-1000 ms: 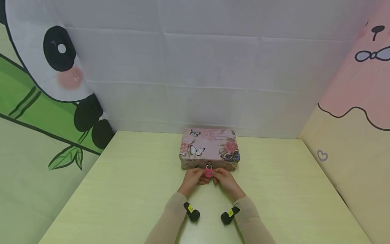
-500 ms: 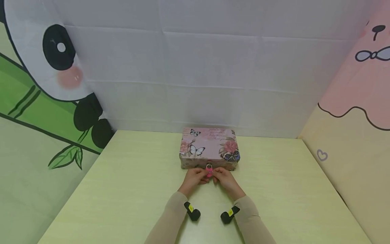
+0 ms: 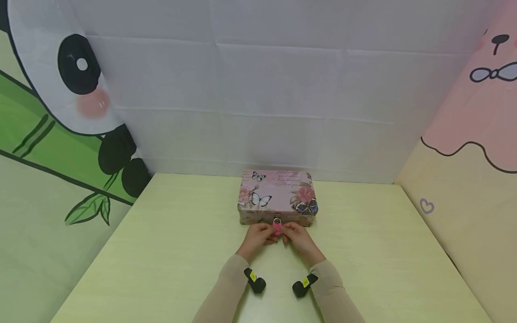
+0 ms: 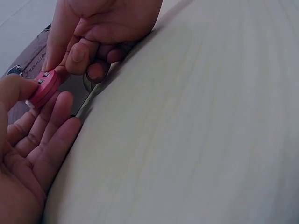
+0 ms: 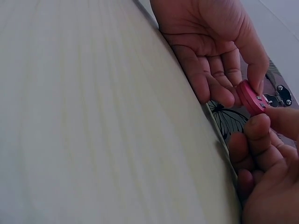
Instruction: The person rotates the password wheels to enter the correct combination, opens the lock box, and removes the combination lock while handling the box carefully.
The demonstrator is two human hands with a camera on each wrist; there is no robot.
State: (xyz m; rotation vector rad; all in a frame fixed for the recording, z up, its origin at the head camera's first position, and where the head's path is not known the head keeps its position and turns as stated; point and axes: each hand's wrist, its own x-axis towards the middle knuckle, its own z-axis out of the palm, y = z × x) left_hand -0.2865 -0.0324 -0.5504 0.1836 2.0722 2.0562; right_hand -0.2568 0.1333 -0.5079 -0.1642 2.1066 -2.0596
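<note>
A small pink combination padlock hangs by its silver shackle from the front clasp of a pink box printed with butterflies and roses. My left hand pinches the padlock from the left, its thumb on the number dials in the left wrist view. From the other side, my right hand pinches the lock too, thumb and fingertips at its edge in the right wrist view. Small dials show on the pink body; their digits are too small to read. The metal clasp sits on the box front.
The box stands near the back of a pale yellow table, close to a white cloth backdrop. Painted side walls flank the table. A black wrist device is on each sleeve.
Over the last second the pink padlock tilts slightly between the fingers. Both hands stay in nearly the same place, and the box has not moved.
</note>
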